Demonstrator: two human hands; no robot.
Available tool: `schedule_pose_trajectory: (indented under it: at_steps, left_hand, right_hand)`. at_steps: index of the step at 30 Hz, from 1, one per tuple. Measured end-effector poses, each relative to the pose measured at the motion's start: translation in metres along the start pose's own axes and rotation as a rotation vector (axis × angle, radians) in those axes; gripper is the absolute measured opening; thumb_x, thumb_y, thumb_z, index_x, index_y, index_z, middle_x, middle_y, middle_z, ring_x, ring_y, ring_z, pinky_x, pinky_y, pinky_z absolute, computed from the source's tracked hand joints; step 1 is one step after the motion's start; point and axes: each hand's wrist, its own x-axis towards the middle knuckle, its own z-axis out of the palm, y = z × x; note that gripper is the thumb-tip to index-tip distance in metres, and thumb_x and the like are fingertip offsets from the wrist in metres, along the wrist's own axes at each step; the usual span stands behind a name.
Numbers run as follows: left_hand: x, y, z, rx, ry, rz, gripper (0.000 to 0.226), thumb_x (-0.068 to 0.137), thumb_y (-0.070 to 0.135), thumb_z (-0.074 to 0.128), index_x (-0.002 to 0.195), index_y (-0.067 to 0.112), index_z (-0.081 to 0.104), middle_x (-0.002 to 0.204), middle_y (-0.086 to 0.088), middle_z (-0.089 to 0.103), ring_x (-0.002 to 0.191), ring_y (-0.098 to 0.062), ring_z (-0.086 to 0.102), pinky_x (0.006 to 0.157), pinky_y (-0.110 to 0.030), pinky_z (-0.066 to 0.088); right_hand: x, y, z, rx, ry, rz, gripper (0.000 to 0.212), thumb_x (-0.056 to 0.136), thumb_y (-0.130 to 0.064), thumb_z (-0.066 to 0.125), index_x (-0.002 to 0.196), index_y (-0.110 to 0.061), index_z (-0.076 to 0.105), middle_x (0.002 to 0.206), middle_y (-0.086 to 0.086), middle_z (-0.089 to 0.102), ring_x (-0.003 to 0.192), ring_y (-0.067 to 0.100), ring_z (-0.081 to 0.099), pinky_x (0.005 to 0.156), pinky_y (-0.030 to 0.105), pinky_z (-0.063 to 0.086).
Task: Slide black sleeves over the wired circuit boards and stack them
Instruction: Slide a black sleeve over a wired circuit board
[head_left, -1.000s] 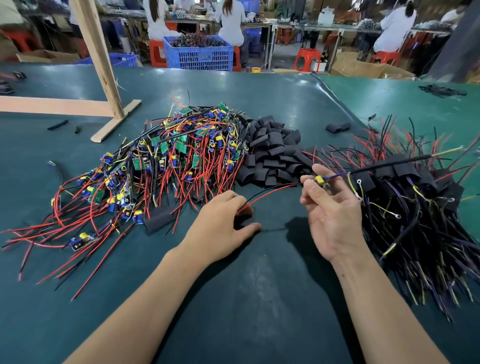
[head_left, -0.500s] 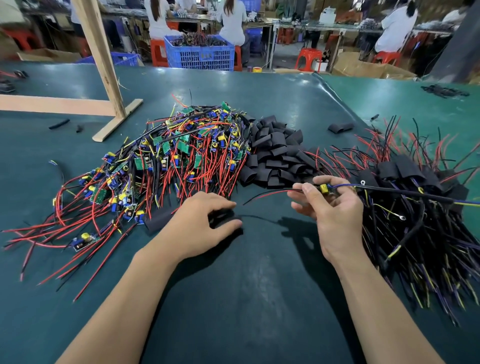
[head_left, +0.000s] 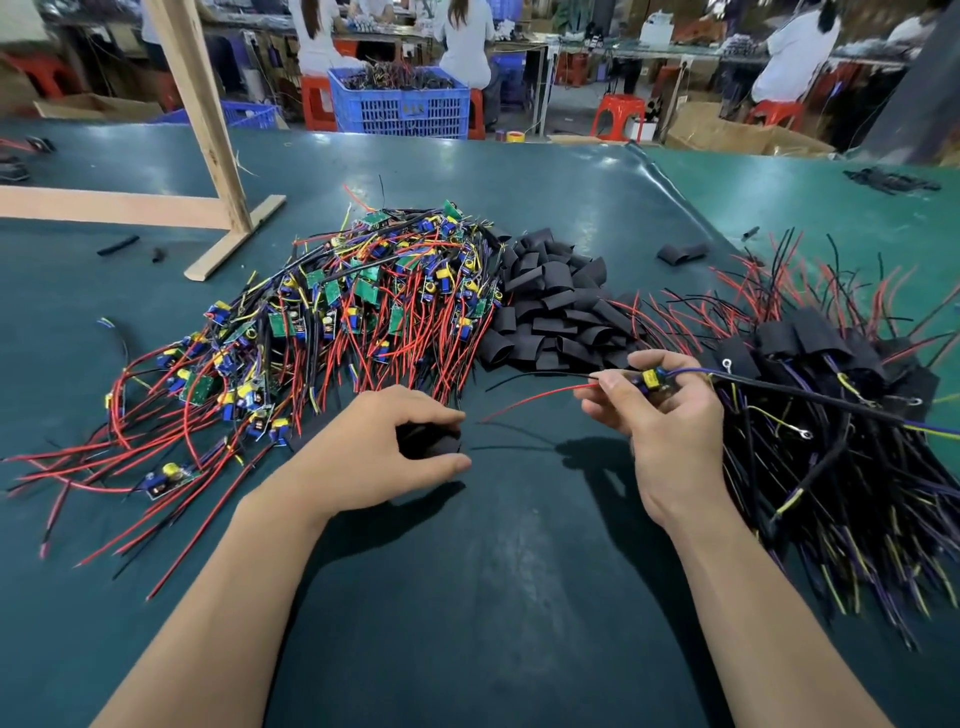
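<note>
Since the earlier frame, left hand (head_left: 379, 447) has clenched a sleeve (head_left: 428, 440); right hand (head_left: 660, 410) pinches the board (head_left: 655, 378). Advise opening the sleeve, feeding the leads (head_left: 535, 397) protruding left of the right grip first.

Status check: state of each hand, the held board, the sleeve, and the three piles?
left hand: grips a black sleeve just above the table
right hand: pinches a wired circuit board, held off the table
wired circuit board: bare, no sleeve on it
bare board pile: unsleeved, tangled heap
loose sleeve pile: empty sleeves
finished pile: boards sleeved, stacked
</note>
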Motion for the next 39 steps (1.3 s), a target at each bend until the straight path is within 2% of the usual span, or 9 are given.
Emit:
schedule_pose_trajectory:
  at_steps: [3, 7, 12, 17, 20, 23, 29, 34, 39]
  left_hand:
    - [-0.002, -0.006, -0.009, -0.122, -0.059, -0.052, 0.045, 0.071, 0.02, 0.088, 0.114, 0.019, 0.074, 0.112, 0.015, 0.069, 0.107, 0.0, 0.063, 0.102, -0.029, 0.048]
    - [-0.004, -0.012, -0.019, -0.133, -0.195, -0.078, 0.046, 0.072, 0.009, 0.086, 0.113, 0.024, 0.074, 0.122, 0.02, 0.065, 0.116, 0.006, 0.057, 0.106, -0.018, 0.04]
    - [-0.006, -0.016, -0.024, -0.071, -0.291, -0.068, 0.063, 0.075, -0.019, 0.055, 0.116, 0.026, 0.073, 0.133, 0.022, 0.057, 0.128, 0.008, 0.044, 0.112, -0.022, 0.032]
    - [-0.004, -0.015, -0.016, 0.01, -0.214, -0.023, 0.037, 0.085, 0.005, 0.07, 0.11, 0.033, 0.075, 0.119, 0.024, 0.061, 0.122, -0.001, 0.045, 0.108, -0.028, 0.034]
    - [-0.006, -0.017, -0.019, 0.012, -0.26, -0.054, 0.034, 0.082, 0.028, 0.078, 0.114, 0.036, 0.072, 0.12, 0.031, 0.057, 0.123, 0.004, 0.041, 0.104, -0.017, 0.03]
    - [-0.007, -0.021, -0.023, 0.016, -0.274, -0.084, 0.039, 0.079, 0.026, 0.082, 0.115, 0.036, 0.071, 0.119, 0.034, 0.056, 0.12, 0.01, 0.042, 0.097, -0.005, 0.027]
    - [-0.005, -0.019, -0.022, -0.032, -0.156, -0.127, 0.033, 0.071, 0.025, 0.087, 0.098, 0.038, 0.073, 0.102, 0.017, 0.063, 0.089, -0.001, 0.058, 0.079, -0.015, 0.043]
    - [0.0, -0.006, -0.005, -0.133, 0.174, 0.019, 0.038, 0.072, 0.021, 0.086, 0.103, 0.037, 0.07, 0.1, 0.021, 0.07, 0.094, -0.001, 0.064, 0.085, -0.013, 0.045]
    - [0.002, 0.001, 0.009, -0.18, 0.265, 0.079, 0.039, 0.08, 0.018, 0.081, 0.106, 0.043, 0.066, 0.105, 0.032, 0.067, 0.092, 0.003, 0.064, 0.085, -0.009, 0.044]
  right_hand:
    - [0.002, 0.002, -0.001, 0.028, 0.021, 0.019, 0.027, 0.088, 0.01, 0.065, 0.099, -0.012, 0.054, 0.071, 0.003, 0.07, 0.068, 0.024, 0.072, 0.066, 0.024, 0.057]
    - [0.003, 0.004, -0.002, 0.064, 0.011, 0.059, 0.028, 0.086, 0.011, 0.065, 0.101, -0.011, 0.056, 0.071, -0.002, 0.069, 0.067, 0.019, 0.071, 0.071, 0.024, 0.057]
    - [0.002, 0.003, -0.002, 0.073, 0.023, 0.1, 0.025, 0.085, 0.012, 0.065, 0.098, -0.008, 0.058, 0.071, 0.0, 0.068, 0.068, 0.021, 0.071, 0.069, 0.024, 0.057]
    - [0.001, 0.001, -0.001, 0.075, 0.018, 0.121, 0.025, 0.086, 0.013, 0.064, 0.099, -0.007, 0.057, 0.069, 0.0, 0.068, 0.066, 0.022, 0.071, 0.065, 0.022, 0.057]
    - [0.0, 0.001, -0.001, 0.067, 0.024, 0.124, 0.03, 0.085, 0.012, 0.065, 0.104, -0.008, 0.055, 0.068, 0.0, 0.069, 0.066, 0.023, 0.071, 0.065, 0.023, 0.057]
    - [0.001, 0.003, -0.002, 0.039, 0.019, 0.125, 0.03, 0.084, 0.011, 0.068, 0.104, -0.009, 0.057, 0.069, -0.001, 0.069, 0.067, 0.024, 0.072, 0.068, 0.024, 0.058]
    - [-0.001, -0.001, 0.001, 0.066, -0.008, 0.137, 0.02, 0.083, 0.01, 0.069, 0.088, -0.008, 0.063, 0.068, 0.001, 0.067, 0.07, 0.026, 0.072, 0.068, 0.023, 0.057]
    - [-0.001, -0.008, 0.007, 0.296, -0.002, 0.18, 0.016, 0.077, 0.006, 0.067, 0.086, -0.006, 0.062, 0.07, 0.006, 0.064, 0.067, 0.023, 0.071, 0.065, 0.021, 0.057]
    - [-0.002, -0.014, 0.005, 0.318, -0.007, 0.164, 0.019, 0.068, 0.0, 0.07, 0.084, -0.007, 0.063, 0.072, 0.005, 0.066, 0.069, 0.022, 0.071, 0.067, 0.02, 0.056]
